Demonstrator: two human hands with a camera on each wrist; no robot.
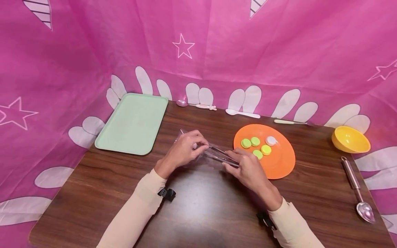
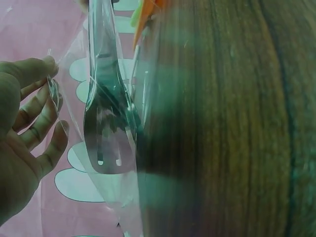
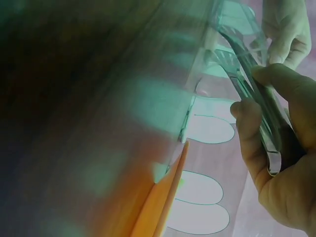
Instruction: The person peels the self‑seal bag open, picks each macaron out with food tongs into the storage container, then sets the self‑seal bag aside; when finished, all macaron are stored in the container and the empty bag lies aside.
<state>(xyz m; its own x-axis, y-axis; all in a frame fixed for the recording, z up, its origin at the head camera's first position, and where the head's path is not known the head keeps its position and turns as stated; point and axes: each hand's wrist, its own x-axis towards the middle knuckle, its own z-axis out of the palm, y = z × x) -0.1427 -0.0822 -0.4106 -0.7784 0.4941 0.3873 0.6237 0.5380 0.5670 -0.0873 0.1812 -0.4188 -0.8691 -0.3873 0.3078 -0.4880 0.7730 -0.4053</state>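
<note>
My right hand point(image 1: 249, 168) grips metal tongs point(image 1: 222, 155) by the closed, bent end, with their slotted heads pointing left. Around those heads hangs a clear plastic bag point(image 2: 74, 61). Its edge is pinched between the thumb and fingers of my left hand point(image 1: 186, 148). In the left wrist view, one slotted head point(image 2: 106, 143) shows through the thin plastic. A small pale round patch appears at the left fingertips in the head view; what it is cannot be told. Right of the tongs, an orange plate point(image 1: 283, 160) holds several green, yellow and white macaron-like discs point(image 1: 266, 150).
A mint-green tray point(image 1: 133, 124) lies at the back left. Along the back edge are a spoon point(image 1: 182, 103), a white spoon point(image 1: 243, 113) and a cream-handled utensil point(image 1: 283, 121). A yellow bowl point(image 1: 350, 139) and a metal scoop point(image 1: 365, 210) stand at right.
</note>
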